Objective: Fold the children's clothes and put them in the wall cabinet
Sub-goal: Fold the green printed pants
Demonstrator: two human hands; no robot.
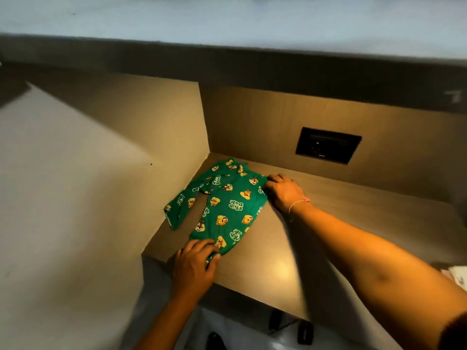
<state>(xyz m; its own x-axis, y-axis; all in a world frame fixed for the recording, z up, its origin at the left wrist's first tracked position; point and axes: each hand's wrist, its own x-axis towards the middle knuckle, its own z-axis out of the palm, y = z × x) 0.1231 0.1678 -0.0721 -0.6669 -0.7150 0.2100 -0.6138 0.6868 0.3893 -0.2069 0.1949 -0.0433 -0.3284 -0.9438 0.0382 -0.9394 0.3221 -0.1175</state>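
Head view: green children's garment [228, 205] with cartoon print lies flat on desk [316, 223], near left side panel [161, 122]. Left hand [194, 266] reaches in from below, palm down, fingers pinching garment's near edge. Right arm extends diagonally from lower right, thin bracelet [298, 204] on wrist; right hand [284, 192] palm down, fingers curled onto garment's far right edge, grip closed on fabric. One sleeve trails toward left. Dark socket plate [328, 145] set in back panel
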